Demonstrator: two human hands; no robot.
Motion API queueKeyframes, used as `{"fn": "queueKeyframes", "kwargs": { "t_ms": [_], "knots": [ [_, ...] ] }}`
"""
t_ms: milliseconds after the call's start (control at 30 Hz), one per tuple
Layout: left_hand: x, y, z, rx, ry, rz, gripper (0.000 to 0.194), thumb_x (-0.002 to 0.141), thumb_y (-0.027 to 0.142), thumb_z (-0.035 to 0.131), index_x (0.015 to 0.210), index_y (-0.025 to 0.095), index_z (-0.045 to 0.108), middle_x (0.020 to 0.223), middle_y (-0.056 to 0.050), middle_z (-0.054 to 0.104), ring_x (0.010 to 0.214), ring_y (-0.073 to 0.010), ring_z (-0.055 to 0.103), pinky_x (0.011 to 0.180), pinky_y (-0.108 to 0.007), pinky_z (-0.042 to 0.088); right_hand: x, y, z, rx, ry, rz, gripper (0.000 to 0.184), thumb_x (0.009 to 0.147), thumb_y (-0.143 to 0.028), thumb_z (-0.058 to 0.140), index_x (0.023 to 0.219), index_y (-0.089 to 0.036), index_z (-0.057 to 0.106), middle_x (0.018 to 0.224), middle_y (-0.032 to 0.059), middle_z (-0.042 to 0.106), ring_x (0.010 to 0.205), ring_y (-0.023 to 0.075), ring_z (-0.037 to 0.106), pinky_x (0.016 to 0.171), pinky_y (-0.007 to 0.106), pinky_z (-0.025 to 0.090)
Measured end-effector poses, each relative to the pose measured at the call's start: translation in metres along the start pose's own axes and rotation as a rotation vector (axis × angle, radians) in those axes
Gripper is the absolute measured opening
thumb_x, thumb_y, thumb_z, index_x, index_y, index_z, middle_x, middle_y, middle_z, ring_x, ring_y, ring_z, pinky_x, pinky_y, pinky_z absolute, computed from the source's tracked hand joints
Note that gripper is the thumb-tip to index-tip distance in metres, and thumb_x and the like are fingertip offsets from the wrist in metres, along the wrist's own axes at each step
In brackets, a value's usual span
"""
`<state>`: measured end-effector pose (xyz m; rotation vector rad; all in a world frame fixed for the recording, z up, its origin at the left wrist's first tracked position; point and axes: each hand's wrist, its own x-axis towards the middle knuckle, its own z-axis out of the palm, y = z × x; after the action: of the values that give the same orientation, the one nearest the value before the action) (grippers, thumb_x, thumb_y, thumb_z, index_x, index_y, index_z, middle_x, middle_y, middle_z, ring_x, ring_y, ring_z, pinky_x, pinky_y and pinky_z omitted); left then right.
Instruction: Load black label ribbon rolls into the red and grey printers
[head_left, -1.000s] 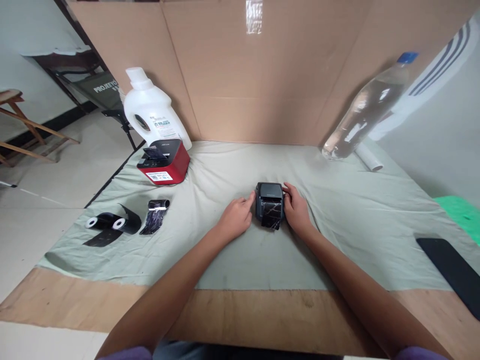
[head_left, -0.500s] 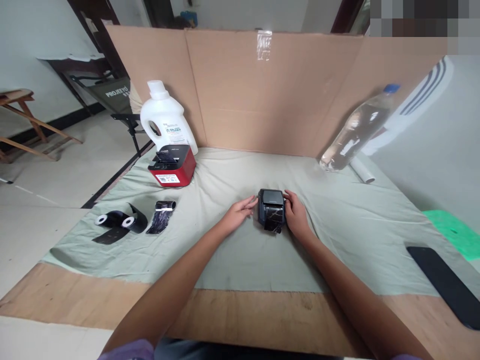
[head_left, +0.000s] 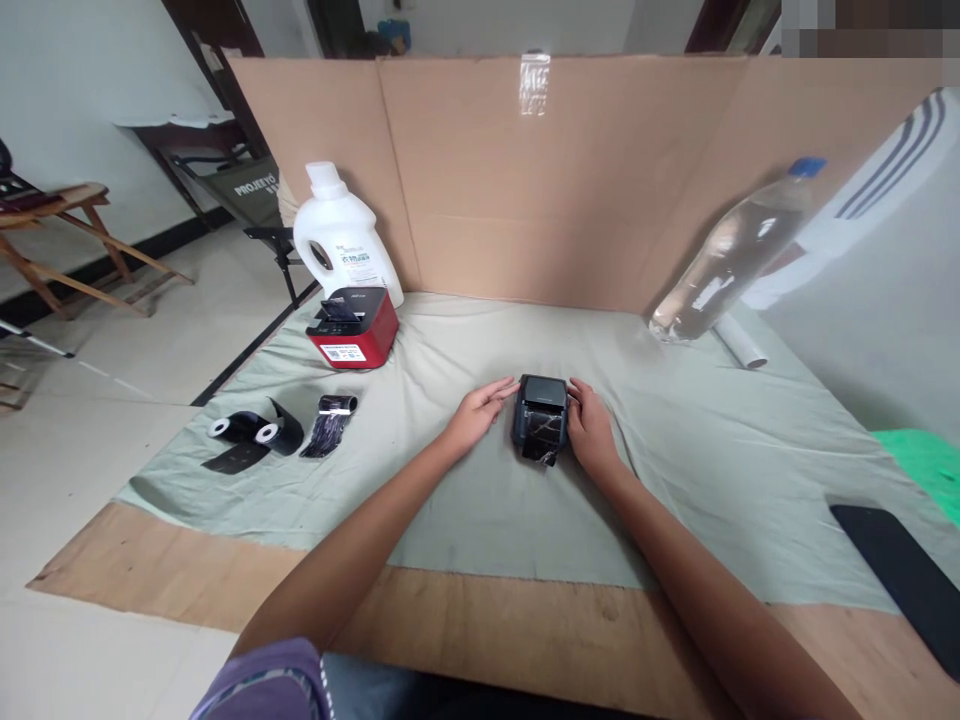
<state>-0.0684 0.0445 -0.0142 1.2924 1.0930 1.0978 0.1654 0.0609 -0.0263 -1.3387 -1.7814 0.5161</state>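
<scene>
A small dark portable label printer (head_left: 544,390) sits on the green cloth in front of me, with a glossy black strip (head_left: 541,437) hanging from its front. My left hand (head_left: 477,415) reaches its left side with fingers stretched out, the tips at its upper left corner. Bent against the right side are the fingers of my right hand (head_left: 592,425), gripping that edge; its thumb is mostly hidden. To the left lie two black rolls (head_left: 279,437) with white cores and a smaller roll of shiny black film (head_left: 330,425).
A red and black printer (head_left: 360,335) and a white detergent jug (head_left: 345,235) stand back left. A clear bottle (head_left: 739,255) leans against the cardboard (head_left: 525,200) at back right, beside a white tube (head_left: 742,342). A black phone (head_left: 896,575) lies at right.
The view has shifted slightly, so the surroundings sit further right in it. Both hands stay at the label printer's sides, with little visible movement.
</scene>
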Motion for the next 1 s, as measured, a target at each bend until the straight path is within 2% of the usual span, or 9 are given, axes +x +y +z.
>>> {"fn": "queueKeyframes", "kwargs": {
  "t_ms": [100,233,400,567,667,733,833,900,1000],
  "knots": [
    [0.005,0.003,0.0,-0.005,0.002,0.01,0.063,0.087,0.021,0.052,0.15,0.013,0.052,0.145,-0.016,0.062,0.07,-0.0129,0.058,0.066,-0.028,0.045,0.0,0.0,0.001,0.022,0.007,0.008,0.05,0.098,-0.031,0.037,0.145,-0.016,0.049,0.129,0.019,0.068,0.123,0.0302,0.062,0.107,0.056,0.047],
    [0.021,0.008,0.002,0.006,0.03,0.037,0.065,0.086,0.02,0.053,0.151,0.017,0.051,0.15,-0.016,0.057,0.062,-0.0097,0.052,0.061,-0.027,0.044,0.0,0.0,0.001,0.033,-0.001,-0.003,0.052,0.099,-0.031,0.037,0.147,-0.016,0.046,0.132,0.0189,0.067,0.124,0.0304,0.062,0.107,0.056,0.047],
    [0.039,0.012,0.015,0.004,0.03,0.1,0.066,0.084,0.02,0.059,0.149,0.017,0.052,0.155,-0.017,0.051,0.075,-0.0127,0.06,0.065,-0.028,0.047,0.001,0.002,0.001,0.02,0.0,-0.014,0.05,0.099,-0.033,0.037,0.145,-0.016,0.048,0.128,0.017,0.07,0.121,0.0302,0.063,0.105,0.055,0.048],
    [0.039,0.018,0.02,0.19,0.108,0.159,0.056,0.086,0.017,0.055,0.141,0.016,0.06,0.148,-0.015,0.059,0.068,-0.0105,0.057,0.068,-0.028,0.05,0.002,0.004,0.001,0.033,-0.015,0.003,0.051,0.098,-0.034,0.037,0.143,-0.014,0.048,0.128,0.0192,0.07,0.119,0.032,0.065,0.104,0.056,0.048],
    [0.037,0.032,0.016,0.343,0.159,0.199,0.05,0.087,0.015,0.053,0.136,0.015,0.064,0.138,-0.013,0.067,0.062,-0.01,0.053,0.066,-0.027,0.049,0.003,0.005,0.001,0.055,-0.023,0.014,0.052,0.097,-0.035,0.038,0.143,-0.013,0.048,0.128,0.0196,0.07,0.118,0.0322,0.065,0.104,0.056,0.048],
    [0.039,0.046,0.014,0.522,0.107,0.246,0.04,0.088,0.016,0.055,0.125,0.018,0.071,0.122,-0.009,0.075,0.064,-0.0119,0.056,0.069,-0.028,0.048,0.003,0.005,0.001,0.069,-0.023,0.015,0.051,0.097,-0.035,0.039,0.143,-0.015,0.048,0.128,0.019,0.071,0.118,0.032,0.065,0.104,0.056,0.048],
    [0.047,0.072,0.017,0.908,-0.059,0.257,0.021,0.085,0.017,0.064,0.097,0.024,0.08,0.101,-0.003,0.079,0.083,-0.0192,0.067,0.079,-0.029,0.048,0.004,0.006,0.001,0.078,-0.025,0.015,0.051,0.096,-0.035,0.04,0.142,-0.015,0.049,0.127,0.0185,0.071,0.118,0.0328,0.065,0.104,0.057,0.048],
    [0.055,0.086,0.026,1.12,-0.14,0.199,0.013,0.078,0.017,0.073,0.085,0.026,0.08,0.095,-0.003,0.079,0.092,-0.0237,0.069,0.082,-0.031,0.048,0.004,0.005,0.0,0.083,-0.036,0.023,0.052,0.095,-0.034,0.04,0.142,-0.014,0.049,0.127,0.0191,0.071,0.119,0.0333,0.066,0.104,0.057,0.048],
    [0.063,0.098,0.043,1.277,-0.248,0.085,0.02,0.065,0.014,0.083,0.082,0.024,0.08,0.093,-0.006,0.078,0.094,-0.0277,0.07,0.081,-0.032,0.048,0.005,0.005,-0.002,0.083,-0.049,0.041,0.054,0.094,-0.034,0.04,0.143,-0.011,0.048,0.128,0.0207,0.07,0.12,0.0337,0.065,0.104,0.056,0.048]
  ]
}}
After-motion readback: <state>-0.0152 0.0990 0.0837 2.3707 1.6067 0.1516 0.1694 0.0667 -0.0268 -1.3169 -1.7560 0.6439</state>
